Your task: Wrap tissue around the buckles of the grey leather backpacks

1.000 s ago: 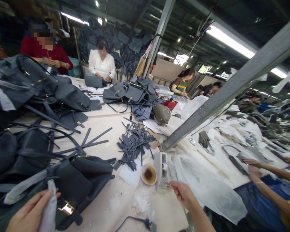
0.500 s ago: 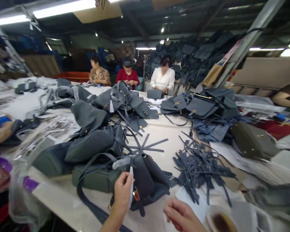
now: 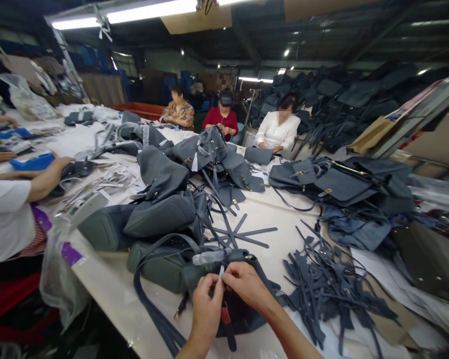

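Observation:
My left hand (image 3: 206, 305) is closed, pinching a narrow white strip (image 3: 221, 272) that stands up between thumb and fingers. Right beside it, my right hand (image 3: 245, 283) has its fingertips pressed together close to the strip; what they grip, if anything, is hidden. Beneath both hands lies a dark blue-grey handbag (image 3: 252, 319), with a reddish-brown tab (image 3: 225, 314) on its front. Its handle has a clear plastic wrap (image 3: 208, 257) around it. A long dark shoulder strap (image 3: 149, 304) loops down to the left of the hands.
More bags (image 3: 160, 214) are heaped to the left and behind. A pile of dark straps (image 3: 329, 279) lies right, loose strips (image 3: 243, 232) behind. Another bag stack (image 3: 336, 184) stands back right. Co-workers sit across the table; another person's arm (image 3: 50, 177) reaches in at left.
My right hand has moved left and up from the table to meet my left hand at the white strip. The view has swung left, showing more of the co-worker there.

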A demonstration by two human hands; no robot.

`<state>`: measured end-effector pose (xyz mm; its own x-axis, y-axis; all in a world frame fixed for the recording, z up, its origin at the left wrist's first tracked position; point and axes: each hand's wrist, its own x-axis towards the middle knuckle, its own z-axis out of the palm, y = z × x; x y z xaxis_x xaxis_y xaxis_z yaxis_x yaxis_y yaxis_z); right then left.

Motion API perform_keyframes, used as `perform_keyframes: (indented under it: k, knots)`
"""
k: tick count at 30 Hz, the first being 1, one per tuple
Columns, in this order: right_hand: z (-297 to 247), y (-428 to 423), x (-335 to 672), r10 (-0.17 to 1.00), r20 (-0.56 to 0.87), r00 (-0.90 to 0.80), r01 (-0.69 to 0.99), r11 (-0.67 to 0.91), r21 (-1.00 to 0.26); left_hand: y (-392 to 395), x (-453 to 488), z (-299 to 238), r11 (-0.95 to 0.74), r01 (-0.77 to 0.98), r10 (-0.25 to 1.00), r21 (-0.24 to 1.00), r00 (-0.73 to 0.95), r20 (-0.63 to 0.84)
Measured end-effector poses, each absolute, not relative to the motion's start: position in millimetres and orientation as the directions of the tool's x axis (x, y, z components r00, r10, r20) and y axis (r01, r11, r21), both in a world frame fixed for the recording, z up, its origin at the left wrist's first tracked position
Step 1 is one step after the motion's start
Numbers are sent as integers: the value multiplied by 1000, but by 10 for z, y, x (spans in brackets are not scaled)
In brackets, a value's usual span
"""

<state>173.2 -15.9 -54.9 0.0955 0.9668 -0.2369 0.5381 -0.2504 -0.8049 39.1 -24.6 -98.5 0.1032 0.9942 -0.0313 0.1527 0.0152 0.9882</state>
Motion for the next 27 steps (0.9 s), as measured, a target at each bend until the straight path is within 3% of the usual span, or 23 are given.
perform_keyframes:
  k: [7, 10, 12, 14, 18, 27]
  knots:
    - [-569, -101, 1678, 956, -271, 112, 469, -291, -834, -212, 250, -952, -163, 226, 986, 960, 54, 155]
    - [-576, -121, 1673, 950, -297, 92, 394, -309, -866, -149, 239, -879, 80, 11, 994, 997, 77, -81]
    - [-588, -157, 1664, 939, -332, 88, 327, -342, -881, -125, 256, -832, 282, -150, 957, 947, 116, -267]
    - [-609, -203, 1646, 925, -368, 95, 252, -380, -890, -126, 276, -794, 382, -223, 922, 897, 155, -355]
    - [-667, -273, 1577, 913, -392, 116, 101, -403, -910, -174, 281, -728, 440, -268, 896, 857, 187, -402]
    - [-698, -224, 1435, 911, -320, 261, -101, -304, -947, -175, 268, -735, 373, -267, 927, 888, 140, -348]
